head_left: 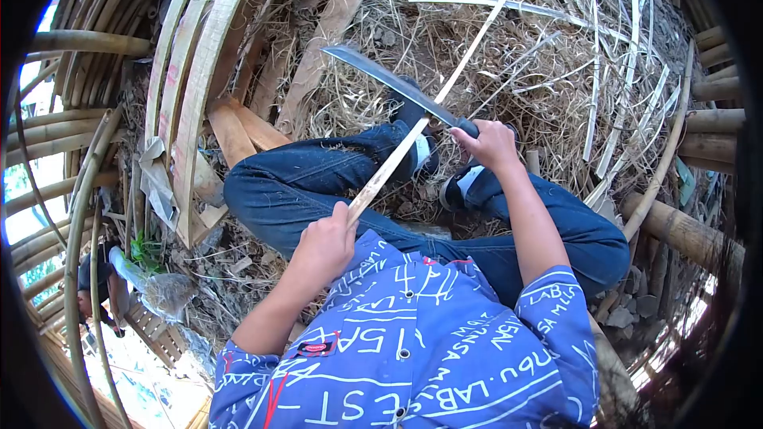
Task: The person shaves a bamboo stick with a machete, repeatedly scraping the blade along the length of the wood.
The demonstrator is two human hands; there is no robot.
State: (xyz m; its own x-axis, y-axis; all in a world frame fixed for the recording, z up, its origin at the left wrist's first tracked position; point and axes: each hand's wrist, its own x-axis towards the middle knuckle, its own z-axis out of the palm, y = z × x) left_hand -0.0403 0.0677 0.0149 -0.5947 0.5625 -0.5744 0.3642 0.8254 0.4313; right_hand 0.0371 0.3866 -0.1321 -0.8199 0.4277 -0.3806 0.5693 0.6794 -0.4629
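Clenching bamboo strip in left fingers, machete in right fingers; shirt lettered "LABS".

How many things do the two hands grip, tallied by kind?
Bamboo strip, in the left hand: 1
Knife, in the right hand: 1
Total: 2

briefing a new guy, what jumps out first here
The big knife in the right hand, its blade laid across a long bamboo strip that the left hand grips, centre frame. Dry shavings lie all around the legs, and curved bamboo slats lean at upper left.
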